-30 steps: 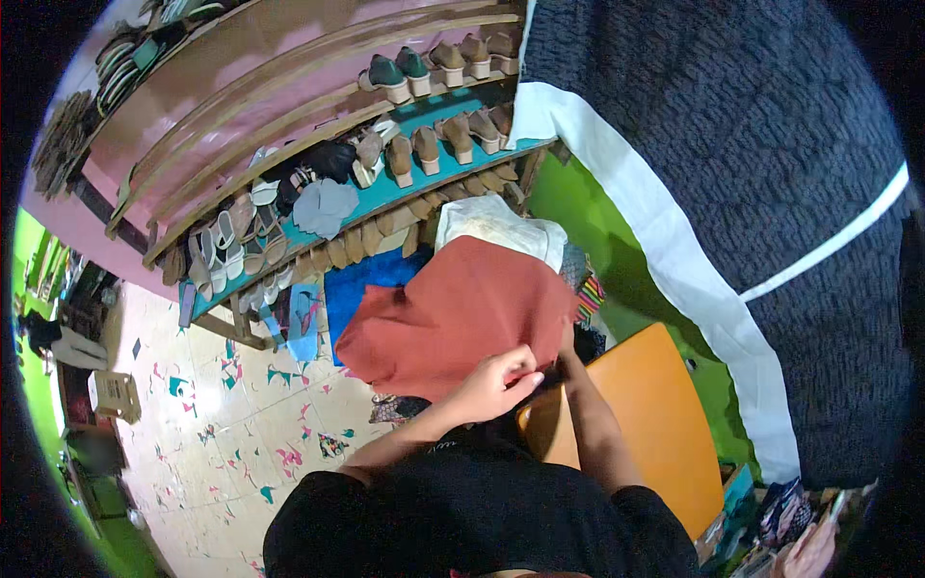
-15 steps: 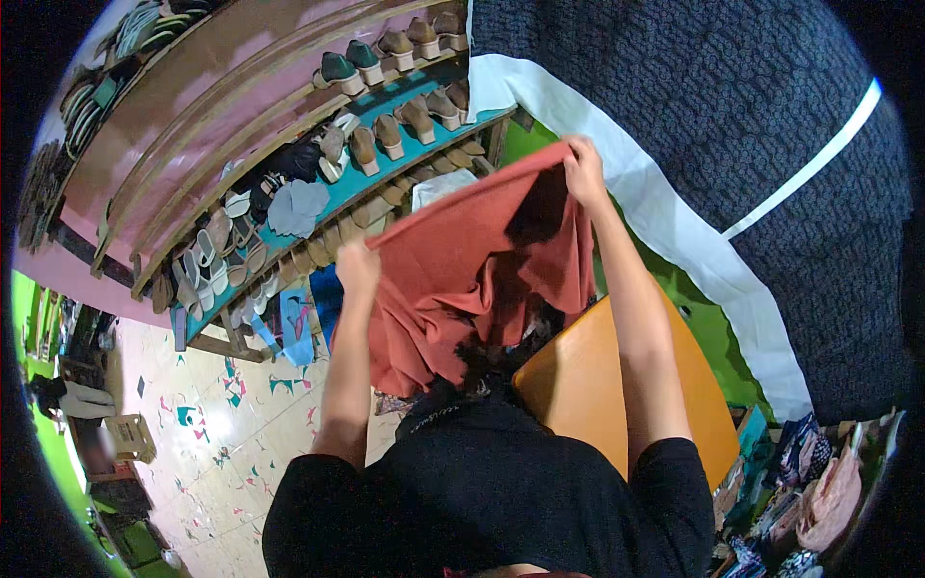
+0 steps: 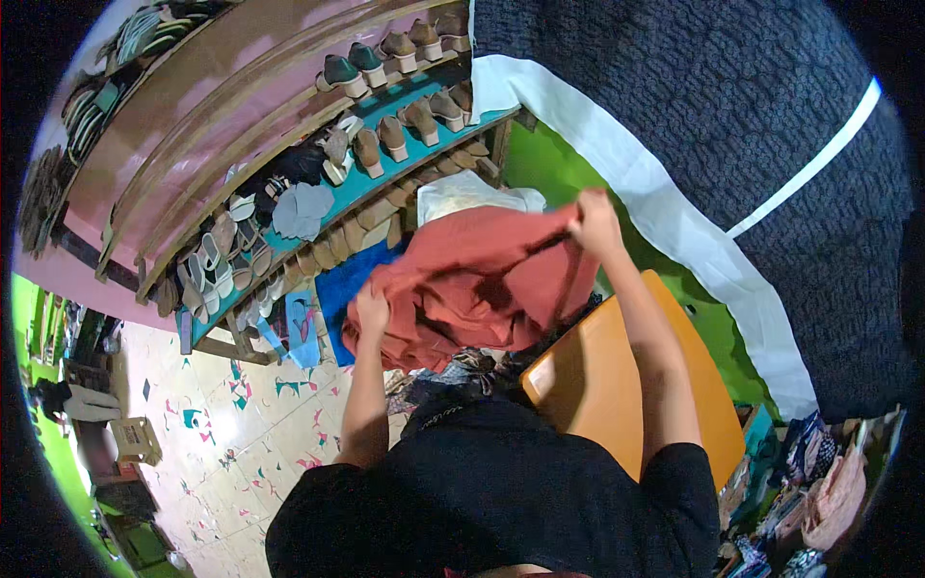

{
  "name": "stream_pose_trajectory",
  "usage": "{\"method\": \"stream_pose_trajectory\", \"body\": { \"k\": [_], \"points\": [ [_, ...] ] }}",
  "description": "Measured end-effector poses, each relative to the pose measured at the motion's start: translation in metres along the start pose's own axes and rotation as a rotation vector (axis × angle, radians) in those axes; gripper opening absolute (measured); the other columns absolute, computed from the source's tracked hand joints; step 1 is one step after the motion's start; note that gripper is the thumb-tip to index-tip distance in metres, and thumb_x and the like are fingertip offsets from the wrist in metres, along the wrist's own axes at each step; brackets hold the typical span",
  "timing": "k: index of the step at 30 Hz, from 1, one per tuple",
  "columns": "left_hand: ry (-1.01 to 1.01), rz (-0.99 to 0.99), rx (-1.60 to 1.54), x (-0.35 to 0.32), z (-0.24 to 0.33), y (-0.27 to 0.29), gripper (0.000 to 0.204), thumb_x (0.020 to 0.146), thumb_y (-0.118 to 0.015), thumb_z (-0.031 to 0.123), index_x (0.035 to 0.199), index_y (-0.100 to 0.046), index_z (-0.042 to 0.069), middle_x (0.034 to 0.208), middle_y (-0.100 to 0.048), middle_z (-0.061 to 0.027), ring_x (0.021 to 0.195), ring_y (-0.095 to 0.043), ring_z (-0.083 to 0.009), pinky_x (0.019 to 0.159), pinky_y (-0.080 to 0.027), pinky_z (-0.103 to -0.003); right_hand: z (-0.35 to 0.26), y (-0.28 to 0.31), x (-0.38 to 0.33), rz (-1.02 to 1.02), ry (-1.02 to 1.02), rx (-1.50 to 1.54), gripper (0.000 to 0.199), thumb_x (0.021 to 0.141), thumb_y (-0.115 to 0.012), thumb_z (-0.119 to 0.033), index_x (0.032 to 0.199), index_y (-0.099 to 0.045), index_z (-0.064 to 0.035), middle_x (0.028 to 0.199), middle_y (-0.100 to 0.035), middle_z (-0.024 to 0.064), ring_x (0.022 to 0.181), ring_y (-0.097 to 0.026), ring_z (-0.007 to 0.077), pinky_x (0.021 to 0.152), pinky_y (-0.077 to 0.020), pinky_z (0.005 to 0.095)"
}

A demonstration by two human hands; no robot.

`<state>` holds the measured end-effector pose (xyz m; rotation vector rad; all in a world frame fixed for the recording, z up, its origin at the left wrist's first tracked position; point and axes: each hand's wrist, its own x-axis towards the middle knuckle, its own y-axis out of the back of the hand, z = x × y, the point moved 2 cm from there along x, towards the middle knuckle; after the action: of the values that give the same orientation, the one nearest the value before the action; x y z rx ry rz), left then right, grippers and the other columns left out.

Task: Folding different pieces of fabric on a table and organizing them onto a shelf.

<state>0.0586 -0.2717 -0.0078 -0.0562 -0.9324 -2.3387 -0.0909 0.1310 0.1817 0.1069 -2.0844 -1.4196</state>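
Note:
A rust-red cloth hangs between my two hands in front of me, bunched and folded in the middle. My left hand is closed on its left edge. On the right side, my right hand grips the upper right corner, a little higher than the left. Behind the cloth, a white cloth lies by the lower shelf. Blue fabric shows beside my left hand. Patterned fabric lies partly hidden below the red cloth.
A shoe rack with several shoes and wooden lasts stands ahead on the left. An orange tabletop is under my right forearm. Dark textured material with a white border fills the upper right. Fabric scraps litter the tiled floor; piled clothes lie lower right.
Both my hands have come down and closer to me, still holding the red cloth. The cloth, stretched along its top edge before, now sags and bunches. More of the white cloth behind shows.

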Motion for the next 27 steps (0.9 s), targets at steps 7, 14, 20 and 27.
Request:
{"method": "stream_pose_trajectory", "body": {
  "k": [7,14,20,27],
  "points": [
    [-0.077,-0.521,0.316,-0.113,0.056,0.006,0.072,0.056,-0.064,0.056,0.102,-0.047,0.004,0.080,-0.059,-0.0204,0.076,-0.057,-0.0365,0.066,-0.044,-0.044,0.051,-0.044,-0.173,-0.273,-0.039,-0.195,0.063,0.049,-0.068,-0.048,0.090,-0.049,-0.0040,0.089,-0.053,0.0203,0.093,-0.046,0.0400,0.085,-0.0341,0.0470],
    [-0.021,-0.670,0.664,-0.169,-0.071,-0.007,0.034,0.065,-0.058,0.020,0.094,-0.046,0.005,0.071,-0.056,-0.0135,0.067,-0.055,-0.0331,0.061,-0.043,-0.044,0.021,-0.107,-0.154,-0.517,-0.432,-0.148,0.026,0.074,-0.044,-0.020,0.085,-0.059,-0.0027,0.077,-0.058,0.0205,0.069,-0.057,0.0373,0.070,-0.0453,0.0428],
    [0.314,0.174,0.636,-0.035,0.092,-0.090,0.018,0.073,-0.049,0.018,0.085,-0.051,0.005,0.073,-0.054,-0.0092,0.068,-0.053,-0.0273,0.064,-0.041,-0.040,0.023,-0.122,-0.049,0.098,-1.089,1.370,0.017,0.076,-0.039,-0.007,0.087,-0.052,-0.0084,0.068,-0.055,0.0059,0.054,-0.050,0.0204,0.041,-0.0379,0.0356],
    [0.628,0.697,0.532,0.194,0.217,-0.099,0.021,0.072,-0.049,0.018,0.083,-0.056,0.002,0.068,-0.058,-0.0099,0.062,-0.057,-0.0243,0.056,-0.044,-0.037,0.050,0.041,-0.041,0.543,-0.793,1.779,0.014,0.083,-0.034,-0.010,0.081,-0.048,-0.0101,0.068,-0.051,0.0027,0.056,-0.047,0.0133,0.048,-0.0387,0.0279]
  ]
}}
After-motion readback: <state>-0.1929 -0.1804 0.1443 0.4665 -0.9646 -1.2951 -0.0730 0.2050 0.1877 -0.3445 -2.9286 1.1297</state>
